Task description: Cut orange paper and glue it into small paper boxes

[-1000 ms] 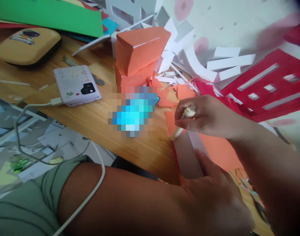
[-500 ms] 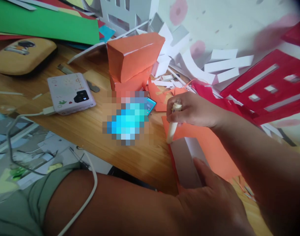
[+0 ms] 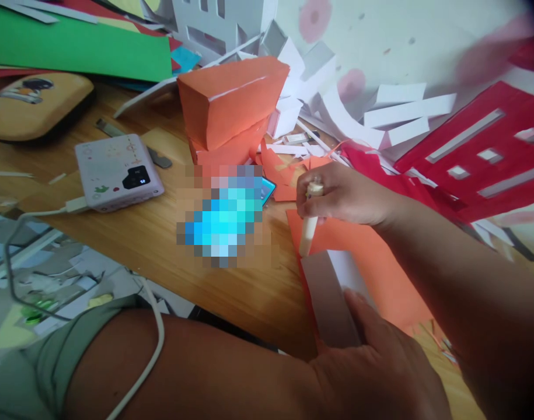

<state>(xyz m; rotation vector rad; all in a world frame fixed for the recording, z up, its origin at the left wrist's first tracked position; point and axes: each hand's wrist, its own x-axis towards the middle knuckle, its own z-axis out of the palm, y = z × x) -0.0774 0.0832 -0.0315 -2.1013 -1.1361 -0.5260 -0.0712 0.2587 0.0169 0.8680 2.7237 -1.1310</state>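
My right hand [image 3: 330, 195] is closed around a cream-coloured, pen-like tool [image 3: 309, 233], held nearly upright. Its tip points down at the far corner of a folded white paper box [image 3: 330, 297]; whether it touches the paper I cannot tell. My left hand [image 3: 384, 361] grips that box from the near right side, with some fingers hidden. Under the box lies an orange sheet [image 3: 391, 280], with its left edge running along the box. A taller orange paper box shape [image 3: 236, 105] stands farther back on the wooden table [image 3: 249, 297].
A phone [image 3: 225, 219], blurred out, lies left of my right hand. Beyond it is a white power bank [image 3: 118, 172] with a cable [image 3: 159, 326] crossing near my left arm. A yellow case [image 3: 34, 108], white paper pieces [image 3: 407, 114] and a red cut-out panel [image 3: 472, 154] surround the area.
The view has shifted slightly, so the left-hand objects sit a little farther left. Both hands keep their holds. The tool's tip appears slightly lower, still by the white box's corner.
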